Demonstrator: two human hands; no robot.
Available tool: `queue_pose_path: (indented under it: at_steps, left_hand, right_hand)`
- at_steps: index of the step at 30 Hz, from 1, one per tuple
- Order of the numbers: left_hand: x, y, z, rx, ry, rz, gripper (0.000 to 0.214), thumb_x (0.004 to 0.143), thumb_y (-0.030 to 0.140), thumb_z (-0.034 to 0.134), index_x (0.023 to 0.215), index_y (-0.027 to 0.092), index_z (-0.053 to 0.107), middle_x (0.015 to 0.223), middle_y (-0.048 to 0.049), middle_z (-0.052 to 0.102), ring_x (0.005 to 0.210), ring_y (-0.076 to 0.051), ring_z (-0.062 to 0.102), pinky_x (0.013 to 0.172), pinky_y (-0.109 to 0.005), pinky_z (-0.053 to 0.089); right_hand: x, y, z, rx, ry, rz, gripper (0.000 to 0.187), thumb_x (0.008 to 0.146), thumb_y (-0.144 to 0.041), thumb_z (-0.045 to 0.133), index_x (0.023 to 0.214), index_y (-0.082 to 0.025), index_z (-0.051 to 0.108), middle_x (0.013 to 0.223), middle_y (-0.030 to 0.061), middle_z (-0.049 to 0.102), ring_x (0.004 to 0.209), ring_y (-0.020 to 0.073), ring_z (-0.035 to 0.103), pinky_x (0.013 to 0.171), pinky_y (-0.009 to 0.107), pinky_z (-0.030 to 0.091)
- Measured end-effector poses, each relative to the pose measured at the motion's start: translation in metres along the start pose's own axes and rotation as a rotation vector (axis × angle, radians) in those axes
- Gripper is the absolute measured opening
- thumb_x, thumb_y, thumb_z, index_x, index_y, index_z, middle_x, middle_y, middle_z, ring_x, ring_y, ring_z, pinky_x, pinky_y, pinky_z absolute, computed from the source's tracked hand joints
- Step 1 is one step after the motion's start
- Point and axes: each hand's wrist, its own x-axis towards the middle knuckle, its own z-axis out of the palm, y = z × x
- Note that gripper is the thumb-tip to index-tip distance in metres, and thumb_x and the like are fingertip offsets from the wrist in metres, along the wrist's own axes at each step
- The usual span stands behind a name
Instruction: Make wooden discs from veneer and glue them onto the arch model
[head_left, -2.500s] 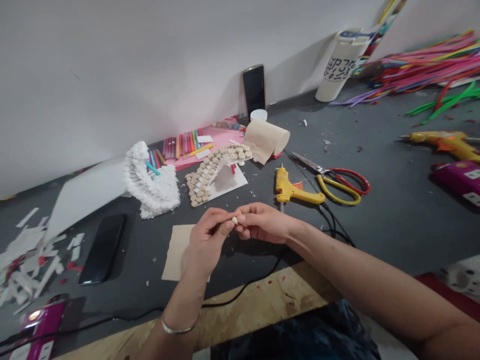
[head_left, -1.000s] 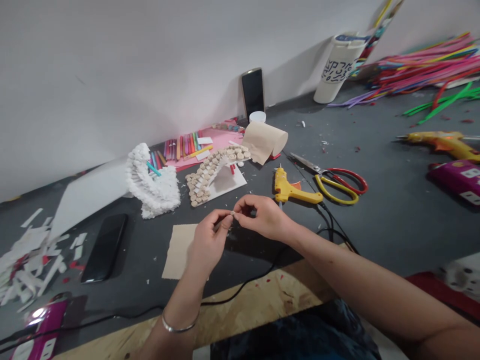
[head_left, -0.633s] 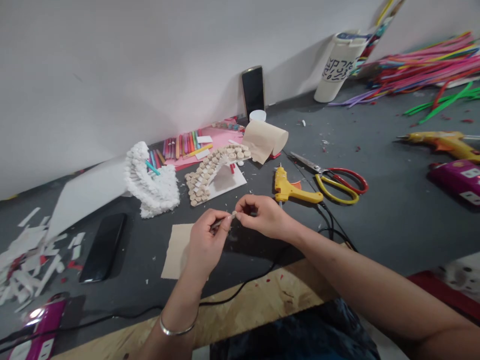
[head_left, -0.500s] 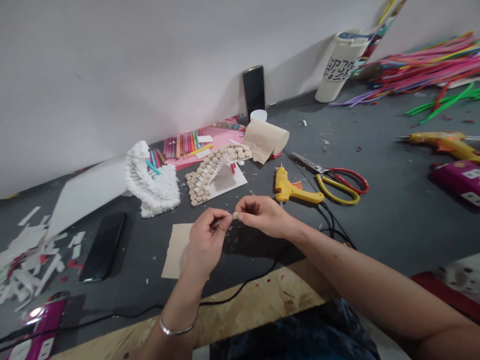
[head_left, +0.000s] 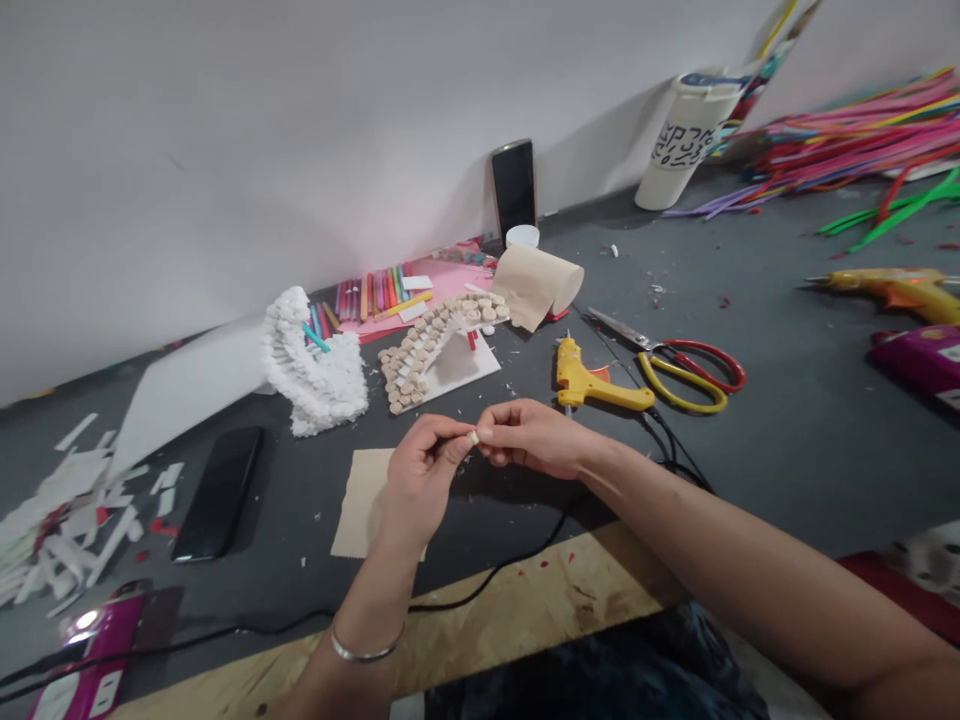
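Observation:
My left hand (head_left: 424, 480) and my right hand (head_left: 529, 437) meet above the table, fingertips closed around one small beige paper roll (head_left: 473, 438). Each thumb and forefinger pinches it, partly covering it. A torn beige paper sheet (head_left: 358, 505) lies beside and partly under my left hand. Just beyond my hands stands a small staircase model (head_left: 442, 345) on a white base, its curved steps faced with similar beige rolls. To its left is a white, bumpy model (head_left: 319, 375) with a teal piece on it. A larger curled beige paper (head_left: 536, 283) rests behind the staircase.
A yellow glue gun (head_left: 596, 380) and scissors (head_left: 675, 365) lie to the right, with a black cord (head_left: 517, 565) running along the front. A phone (head_left: 219, 492) and white scraps (head_left: 67, 520) are at left. Against the wall stand another phone (head_left: 514, 190) and a tumbler (head_left: 682, 140).
The fingers have shifted slightly around the small roll, and my right fingers are curled in more. The whole view has moved a little; the other things stay in place.

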Motion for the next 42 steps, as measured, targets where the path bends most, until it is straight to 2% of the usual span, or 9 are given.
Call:
queue_pose_path:
  at_steps: [4,8,14,19,22,30,35,38,42]
  left_hand:
    - [0.001,-0.002,0.003,0.070,0.064,-0.081,0.016,0.083,0.034,0.066,0.080,0.019,0.067,0.079,-0.0012,0.063,0.075,-0.014,0.058,0.069,-0.024,0.047]
    - [0.001,-0.006,0.003,0.019,0.059,-0.155,0.018,0.082,0.036,0.067,0.081,0.018,0.064,0.078,-0.0005,0.063,0.074,-0.014,0.058,0.069,-0.024,0.046]
    - [0.002,-0.018,0.001,-0.153,0.014,-0.276,0.021,0.076,0.037,0.073,0.081,0.018,0.065,0.076,0.0004,0.064,0.074,-0.013,0.056,0.071,-0.023,0.044]
    - [0.003,-0.016,0.004,-0.362,0.011,-0.392,0.026,0.069,0.037,0.079,0.076,0.016,0.065,0.070,0.0020,0.063,0.067,-0.010,0.053,0.067,-0.021,0.042]
    - [0.004,-0.015,0.005,-0.403,0.023,-0.424,0.027,0.066,0.035,0.082,0.074,0.016,0.065,0.069,0.0021,0.062,0.066,-0.009,0.052,0.066,-0.021,0.042]
    - [0.003,-0.018,0.004,-0.276,-0.007,-0.398,0.026,0.070,0.037,0.078,0.075,0.016,0.064,0.070,0.0020,0.061,0.069,-0.011,0.052,0.069,-0.022,0.041]
    - [0.002,-0.015,0.001,0.009,-0.131,-0.279,0.028,0.087,0.046,0.058,0.087,0.018,0.062,0.078,0.0005,0.062,0.073,-0.013,0.054,0.070,-0.025,0.040]
    - [0.000,-0.011,0.000,0.143,-0.220,-0.246,0.032,0.094,0.049,0.045,0.091,0.019,0.058,0.069,0.0027,0.055,0.065,-0.013,0.050,0.063,-0.025,0.038]
    - [-0.002,-0.007,0.000,0.241,-0.205,-0.181,0.032,0.096,0.047,0.040,0.088,0.020,0.056,0.071,0.0022,0.053,0.067,-0.014,0.049,0.064,-0.026,0.037]
  right_hand:
    - [0.002,0.004,0.001,-0.224,0.168,-0.155,0.031,0.072,-0.044,0.076,0.075,-0.015,0.065,0.067,-0.0023,0.060,0.058,0.0073,0.050,0.058,0.022,0.039]
    - [0.001,0.007,0.000,-0.440,0.207,-0.253,0.027,0.077,-0.042,0.072,0.084,-0.016,0.068,0.073,-0.0008,0.064,0.064,0.0097,0.054,0.061,0.023,0.042]
    - [-0.004,0.004,0.002,-0.680,0.274,-0.330,0.021,0.080,-0.039,0.069,0.084,-0.018,0.069,0.076,-0.0002,0.067,0.065,0.0109,0.056,0.062,0.023,0.044]
    - [-0.006,0.003,0.003,-0.778,0.301,-0.424,0.013,0.082,-0.032,0.067,0.084,-0.019,0.069,0.077,-0.0003,0.069,0.068,0.0115,0.060,0.065,0.023,0.047]
    - [-0.006,0.003,0.003,-0.821,0.292,-0.466,0.011,0.082,-0.030,0.066,0.086,-0.020,0.069,0.078,-0.0003,0.069,0.069,0.0115,0.061,0.066,0.023,0.048]
    - [-0.007,0.002,0.002,-0.956,0.266,-0.519,0.007,0.082,-0.024,0.064,0.085,-0.018,0.066,0.079,0.0002,0.068,0.068,0.0107,0.061,0.065,0.022,0.047]
    - [-0.006,0.004,0.000,-1.064,0.281,-0.569,0.006,0.080,-0.022,0.062,0.084,-0.017,0.062,0.077,0.0013,0.064,0.066,0.0114,0.059,0.062,0.022,0.045]
    - [-0.005,0.004,-0.001,-1.121,0.280,-0.644,0.005,0.080,-0.021,0.061,0.084,-0.018,0.060,0.077,0.0019,0.063,0.067,0.0121,0.058,0.063,0.023,0.045]
    - [-0.005,0.003,-0.001,-1.143,0.299,-0.711,0.003,0.081,-0.020,0.060,0.083,-0.018,0.059,0.076,0.0017,0.062,0.067,0.0120,0.056,0.063,0.023,0.045]
